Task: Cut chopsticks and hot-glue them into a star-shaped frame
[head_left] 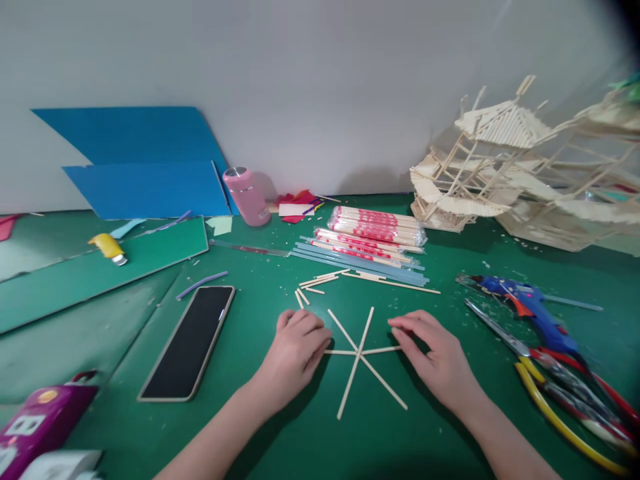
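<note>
Several thin wooden sticks form a six-armed star [359, 353] lying on the green table, joined at its middle. My left hand [299, 343] is closed with curled fingers at the tip of the star's left arm. On the opposite side my right hand [431, 357] has its thumb and index finger pinched together at the end of the right arm; its other fingers are bent. Just beyond the star lie short cut sticks [320, 281] and a longer stick [395, 283].
Behind are glue sticks [357, 263], packed chopsticks [377, 227] and a pink bottle [247, 198]. Stick-built models [493, 167] stand back right. A blue glue gun [535, 307] and pliers [500, 330] lie right; a phone [190, 343], yellow cutter [108, 248] and purple power strip [47, 420] left.
</note>
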`<state>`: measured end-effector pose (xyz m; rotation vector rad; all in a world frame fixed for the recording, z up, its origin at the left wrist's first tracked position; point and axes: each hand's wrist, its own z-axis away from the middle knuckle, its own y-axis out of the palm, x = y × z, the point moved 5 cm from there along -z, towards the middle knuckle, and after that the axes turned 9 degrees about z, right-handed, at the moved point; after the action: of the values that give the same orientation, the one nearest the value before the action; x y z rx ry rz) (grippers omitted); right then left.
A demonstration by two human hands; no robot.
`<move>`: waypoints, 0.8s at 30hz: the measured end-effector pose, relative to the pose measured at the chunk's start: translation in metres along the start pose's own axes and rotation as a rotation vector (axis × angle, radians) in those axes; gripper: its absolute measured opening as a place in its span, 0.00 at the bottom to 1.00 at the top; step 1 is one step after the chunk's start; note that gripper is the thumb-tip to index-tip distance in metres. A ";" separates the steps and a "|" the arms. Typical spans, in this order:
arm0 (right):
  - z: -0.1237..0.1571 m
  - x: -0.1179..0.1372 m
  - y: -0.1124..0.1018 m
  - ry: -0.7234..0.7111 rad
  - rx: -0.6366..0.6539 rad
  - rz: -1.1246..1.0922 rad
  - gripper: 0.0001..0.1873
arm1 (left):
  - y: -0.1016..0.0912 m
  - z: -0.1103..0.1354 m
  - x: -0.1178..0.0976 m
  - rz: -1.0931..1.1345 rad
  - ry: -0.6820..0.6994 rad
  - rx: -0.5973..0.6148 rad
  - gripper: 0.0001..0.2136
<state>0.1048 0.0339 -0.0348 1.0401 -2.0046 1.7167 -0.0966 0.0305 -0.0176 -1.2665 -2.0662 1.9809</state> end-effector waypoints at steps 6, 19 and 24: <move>0.001 -0.007 0.001 0.062 -0.042 -0.064 0.08 | -0.008 -0.015 0.006 -0.116 0.009 0.029 0.10; 0.015 0.019 0.023 -0.083 0.236 0.192 0.05 | 0.018 -0.041 0.002 -0.292 0.171 0.278 0.07; 0.019 0.023 0.029 -0.094 0.276 0.295 0.05 | 0.019 -0.043 0.001 -0.287 0.192 0.296 0.05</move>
<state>0.0731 0.0093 -0.0459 0.9592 -2.1075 2.1858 -0.0650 0.0641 -0.0260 -0.9955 -1.6816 1.8668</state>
